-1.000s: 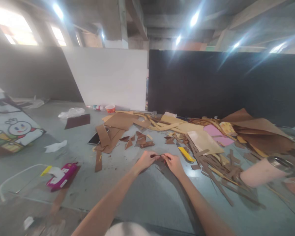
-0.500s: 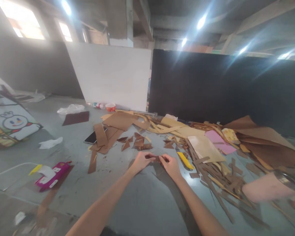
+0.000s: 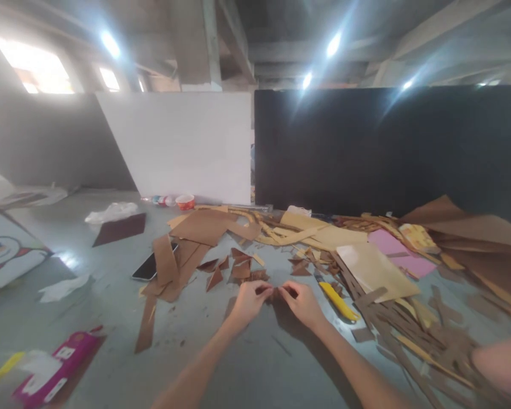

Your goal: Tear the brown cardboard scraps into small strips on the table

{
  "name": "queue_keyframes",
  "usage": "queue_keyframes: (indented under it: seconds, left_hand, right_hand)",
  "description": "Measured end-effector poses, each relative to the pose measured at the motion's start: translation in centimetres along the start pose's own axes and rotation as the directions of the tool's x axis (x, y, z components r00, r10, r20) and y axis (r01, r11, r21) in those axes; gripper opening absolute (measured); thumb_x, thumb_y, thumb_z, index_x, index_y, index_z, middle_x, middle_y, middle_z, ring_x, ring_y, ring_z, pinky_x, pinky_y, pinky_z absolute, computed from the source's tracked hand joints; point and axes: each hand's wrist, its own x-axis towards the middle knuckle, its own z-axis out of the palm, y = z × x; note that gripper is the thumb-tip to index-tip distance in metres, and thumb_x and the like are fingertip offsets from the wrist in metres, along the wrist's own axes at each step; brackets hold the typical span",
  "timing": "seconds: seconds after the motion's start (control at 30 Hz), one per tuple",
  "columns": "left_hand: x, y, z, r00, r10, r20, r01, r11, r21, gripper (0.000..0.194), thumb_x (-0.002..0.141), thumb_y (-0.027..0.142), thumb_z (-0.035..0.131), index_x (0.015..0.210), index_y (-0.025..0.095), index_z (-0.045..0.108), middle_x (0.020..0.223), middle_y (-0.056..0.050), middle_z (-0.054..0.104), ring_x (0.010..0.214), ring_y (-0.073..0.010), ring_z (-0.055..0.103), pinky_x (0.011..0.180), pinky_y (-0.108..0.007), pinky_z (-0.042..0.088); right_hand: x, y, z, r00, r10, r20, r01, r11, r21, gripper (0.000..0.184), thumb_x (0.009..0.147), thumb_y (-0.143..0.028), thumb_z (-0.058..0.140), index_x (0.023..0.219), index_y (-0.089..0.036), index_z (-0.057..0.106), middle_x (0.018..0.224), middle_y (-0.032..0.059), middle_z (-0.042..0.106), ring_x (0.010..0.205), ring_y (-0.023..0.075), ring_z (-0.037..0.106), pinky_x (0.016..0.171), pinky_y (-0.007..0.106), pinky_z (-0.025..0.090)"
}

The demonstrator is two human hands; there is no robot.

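Observation:
Just above the bare table middle, my left hand and my right hand face each other with thumbs and fingertips pinched. Between them is a small dark brown piece, mostly hidden by the fingers; its exact kind cannot be made out. Right beyond the left fingertips lies a brown piece with a fringed edge. Several brown triangular scraps are scattered behind the hands. A yellow utility knife rests to the right of my right hand.
At left are a phone partly under brown sheets and a purple tissue pack. Brown strips, a pale sheet and a pink sheet crowd the right. A pinkish cylinder stands at lower right.
The view has shifted, so the table things sit lower and spread outward. Both hands keep their pinch on the small piece, now slightly lower in view.

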Motion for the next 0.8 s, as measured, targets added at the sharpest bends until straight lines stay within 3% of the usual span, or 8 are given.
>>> queue_keyframes:
  seconds: [0.07, 0.2, 0.47, 0.8]
  left_hand:
    - [1.2, 0.3, -0.2, 0.997, 0.023, 0.077, -0.025, 0.999, 0.027, 0.037, 0.093, 0.054, 0.072, 0.089, 0.018, 0.084, 0.087, -0.010, 0.083, 0.083, -0.0254, 0.075, 0.079, -0.033, 0.058]
    - [2.6, 0.7, -0.3, 0.992, 0.079, 0.096, -0.085, 0.995, 0.060, 0.034, 0.095, 0.049, 0.069, 0.089, 0.019, 0.083, 0.086, -0.008, 0.081, 0.083, -0.0239, 0.073, 0.080, -0.031, 0.056]
    - [3.1, 0.3, 0.0, 0.987, 0.125, 0.097, -0.137, 0.982, 0.126, 0.032, 0.096, 0.045, 0.066, 0.087, 0.018, 0.080, 0.084, -0.006, 0.079, 0.082, -0.0224, 0.069, 0.078, -0.030, 0.052]
    - [3.4, 0.4, 0.4, 0.985, 0.152, 0.079, -0.164, 0.969, 0.182, 0.033, 0.097, 0.045, 0.063, 0.085, 0.019, 0.078, 0.083, -0.006, 0.080, 0.080, -0.0222, 0.069, 0.075, -0.030, 0.050]
  right_hand:
    - [0.1, 0.0, -0.1, 0.999, 0.013, -0.047, -0.014, 1.000, -0.017, 0.042, 0.105, -0.048, 0.061, 0.072, -0.023, 0.068, 0.067, 0.0027, 0.069, 0.064, 0.0211, 0.063, 0.062, 0.030, 0.045]
    - [0.4, -0.1, -0.4, 0.991, 0.044, -0.130, -0.047, 0.999, -0.017, 0.042, 0.103, -0.048, 0.061, 0.070, -0.024, 0.066, 0.065, 0.0027, 0.068, 0.061, 0.0217, 0.062, 0.059, 0.030, 0.044]
    - [1.0, 0.3, -0.7, 0.995, -0.030, -0.091, 0.024, 0.998, -0.058, 0.025, 0.099, -0.040, 0.060, 0.087, -0.024, 0.075, 0.079, 0.0035, 0.077, 0.072, 0.0225, 0.069, 0.066, 0.030, 0.048]
    - [1.4, 0.1, -1.3, 0.999, -0.030, -0.028, 0.028, 0.996, -0.084, 0.031, 0.103, -0.043, 0.058, 0.086, -0.023, 0.077, 0.080, 0.0051, 0.079, 0.073, 0.0221, 0.069, 0.069, 0.030, 0.048]
